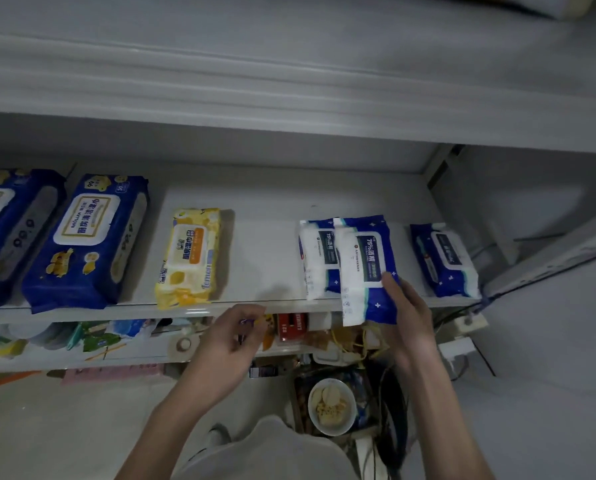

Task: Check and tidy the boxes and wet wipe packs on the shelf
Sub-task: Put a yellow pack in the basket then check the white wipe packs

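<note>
My right hand grips the lower right corner of a blue-and-white wipe pack that sticks out over the front edge of the grey shelf. That pack overlaps a second blue-and-white pack lying to its left. A third one rests near the shelf's right end. A yellow lemon wipe pack lies mid-shelf. Two large dark blue packs lie at the left. My left hand hovers below the shelf edge, fingers loosely curled, nothing visibly in it.
The shelf above overhangs closely. A lower shelf holds assorted packets and a red box. On the floor stand a white bowl with food and tangled cables. A wall socket box is at the right.
</note>
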The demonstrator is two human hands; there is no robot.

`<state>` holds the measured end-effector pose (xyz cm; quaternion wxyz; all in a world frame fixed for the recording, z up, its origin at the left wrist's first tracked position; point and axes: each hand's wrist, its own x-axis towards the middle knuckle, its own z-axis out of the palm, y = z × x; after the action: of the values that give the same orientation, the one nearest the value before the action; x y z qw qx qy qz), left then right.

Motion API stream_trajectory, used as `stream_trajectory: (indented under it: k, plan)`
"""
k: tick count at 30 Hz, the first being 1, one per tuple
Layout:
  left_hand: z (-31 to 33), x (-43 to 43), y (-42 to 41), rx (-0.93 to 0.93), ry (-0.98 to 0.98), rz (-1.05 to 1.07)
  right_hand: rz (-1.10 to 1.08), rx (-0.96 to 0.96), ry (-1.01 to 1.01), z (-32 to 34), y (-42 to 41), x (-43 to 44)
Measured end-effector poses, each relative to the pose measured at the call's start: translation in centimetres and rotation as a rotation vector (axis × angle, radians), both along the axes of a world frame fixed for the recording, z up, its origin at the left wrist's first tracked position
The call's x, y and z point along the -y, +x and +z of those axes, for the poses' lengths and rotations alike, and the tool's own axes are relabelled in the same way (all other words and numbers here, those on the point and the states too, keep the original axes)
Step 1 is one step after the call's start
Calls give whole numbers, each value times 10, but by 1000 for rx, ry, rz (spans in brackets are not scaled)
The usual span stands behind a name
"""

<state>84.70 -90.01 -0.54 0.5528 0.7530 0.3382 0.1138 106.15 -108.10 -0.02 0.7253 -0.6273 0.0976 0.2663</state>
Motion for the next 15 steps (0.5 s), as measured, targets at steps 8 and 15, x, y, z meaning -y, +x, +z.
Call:
stream_trajectory:
  k: [8,15]
  plan:
    - [-8,10,19,-71,10,0,-23,135,-15,-29,58,14]
    - [-10,20,31,-96,23,14,-11,102,-131,-52,87,13]
